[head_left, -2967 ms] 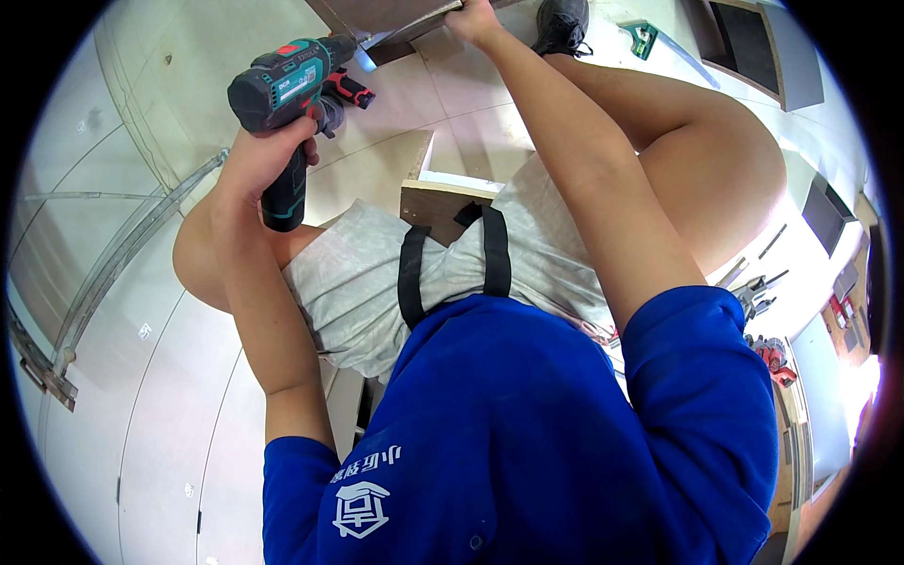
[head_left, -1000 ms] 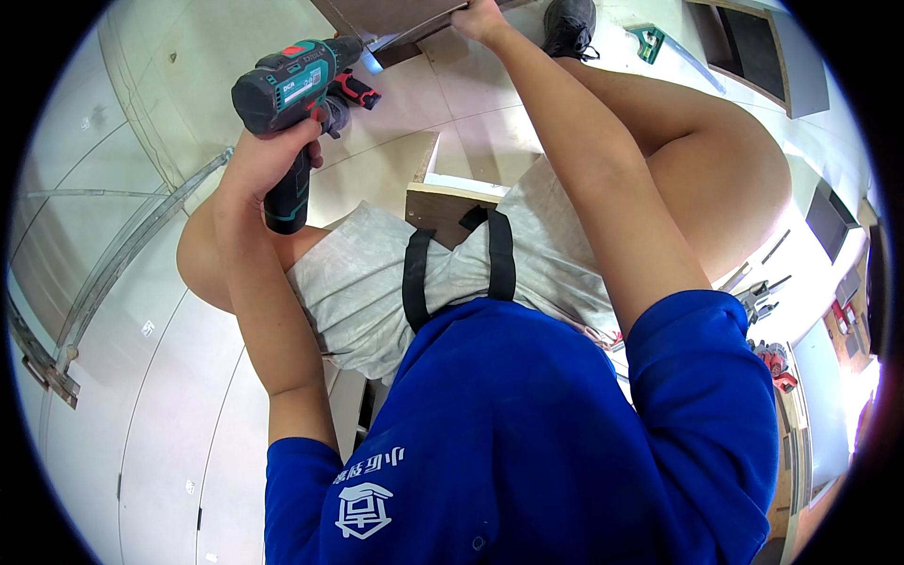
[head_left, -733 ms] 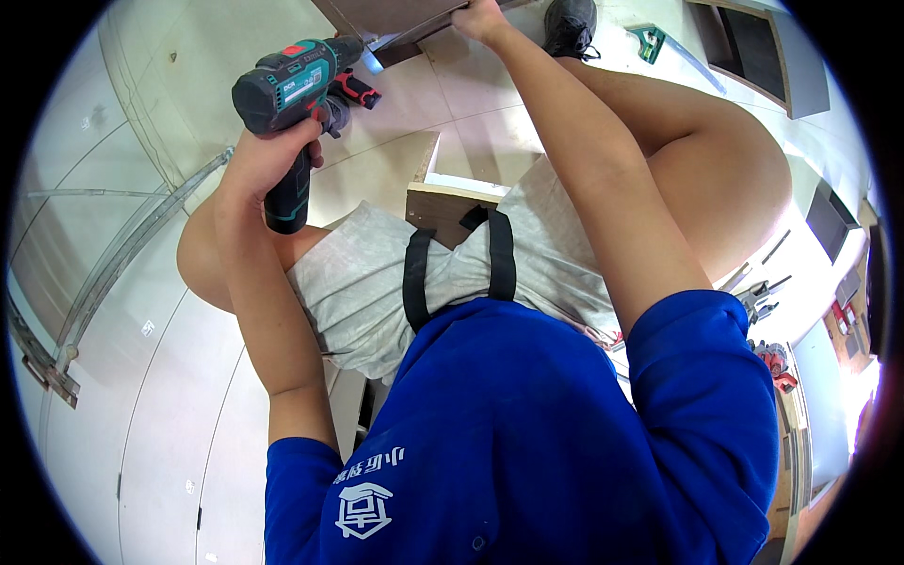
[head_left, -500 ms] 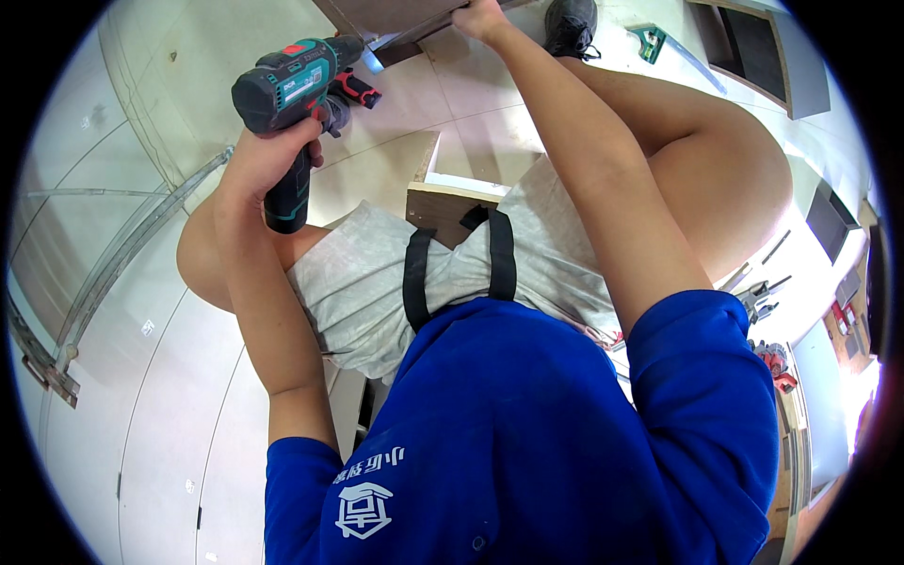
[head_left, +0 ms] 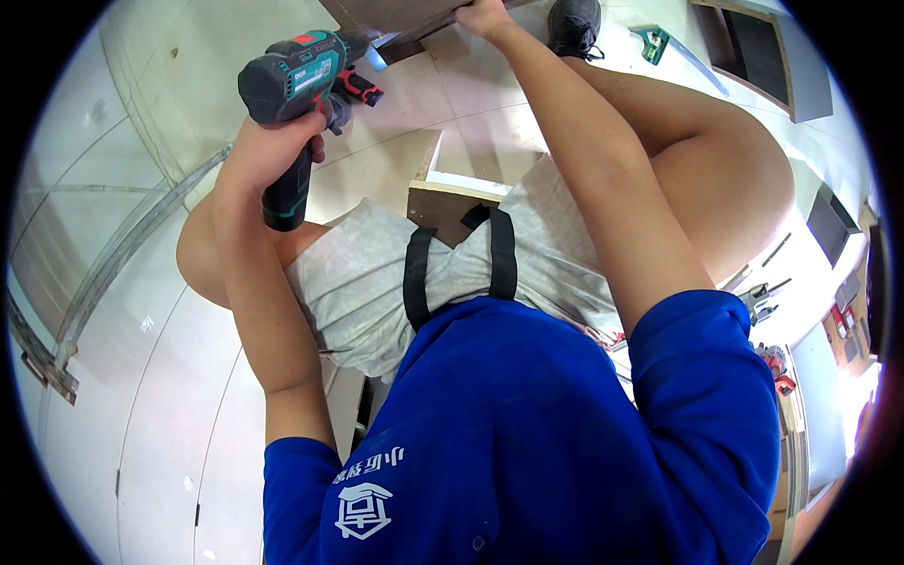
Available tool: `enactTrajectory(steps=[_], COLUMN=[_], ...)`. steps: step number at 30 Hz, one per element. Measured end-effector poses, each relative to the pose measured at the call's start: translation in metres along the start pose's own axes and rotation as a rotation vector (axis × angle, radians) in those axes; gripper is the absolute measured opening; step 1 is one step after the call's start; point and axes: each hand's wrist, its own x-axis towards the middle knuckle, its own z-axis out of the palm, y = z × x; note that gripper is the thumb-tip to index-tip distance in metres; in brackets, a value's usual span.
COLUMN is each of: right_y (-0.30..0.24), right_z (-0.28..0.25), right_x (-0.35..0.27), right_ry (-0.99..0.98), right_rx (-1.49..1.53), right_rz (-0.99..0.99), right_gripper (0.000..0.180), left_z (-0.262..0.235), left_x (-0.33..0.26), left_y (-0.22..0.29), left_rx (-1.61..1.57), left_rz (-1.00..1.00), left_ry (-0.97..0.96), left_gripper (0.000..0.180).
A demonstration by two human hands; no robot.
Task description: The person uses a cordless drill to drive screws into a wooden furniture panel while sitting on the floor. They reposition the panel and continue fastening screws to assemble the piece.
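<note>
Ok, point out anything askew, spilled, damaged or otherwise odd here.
Nothing looks clearly spilled or broken. Mildly odd: loose tools on the floor. A red-and-black tool shows beyond the drill in the left hand, and a green-handled tool lies near the black shoe, where a foot might catch it.

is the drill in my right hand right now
No, your left hand grips the drill, while your right hand is at the brown board's edge.

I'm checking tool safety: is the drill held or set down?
Held: the left hand wraps around the teal-and-black drill, which points toward the brown panel.
</note>
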Motion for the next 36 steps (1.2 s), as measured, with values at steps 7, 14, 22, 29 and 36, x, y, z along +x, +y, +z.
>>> enactTrajectory(steps=[7, 14, 22, 29, 36], right_y=[0.019, 0.016, 0.010, 0.021, 0.020], right_z=[0.000, 0.012, 0.002, 0.001, 0.004], right_x=[0.006, 0.012, 0.004, 0.009, 0.009], right_ry=[0.045, 0.039, 0.022, -0.014, -0.015], right_rx=[-0.029, 0.046, -0.033, -0.051, -0.014], right_rz=[-0.107, -0.087, -0.046, -0.046, -0.069], right_gripper=[0.039, 0.037, 0.035, 0.034, 0.035], left_z=[-0.004, -0.009, -0.007, -0.011, -0.004], left_x=[0.008, 0.002, 0.005, 0.012, 0.007], left_y=[0.029, 0.061, 0.055, 0.050, 0.059], left_rx=[0.213, 0.327, 0.342, 0.425, 0.379], left_rz=[-0.081, -0.099, -0.098, -0.087, -0.081], left_ry=[-0.031, -0.068, -0.063, -0.132, -0.083], left_gripper=[0.010, 0.012, 0.012, 0.017, 0.014])
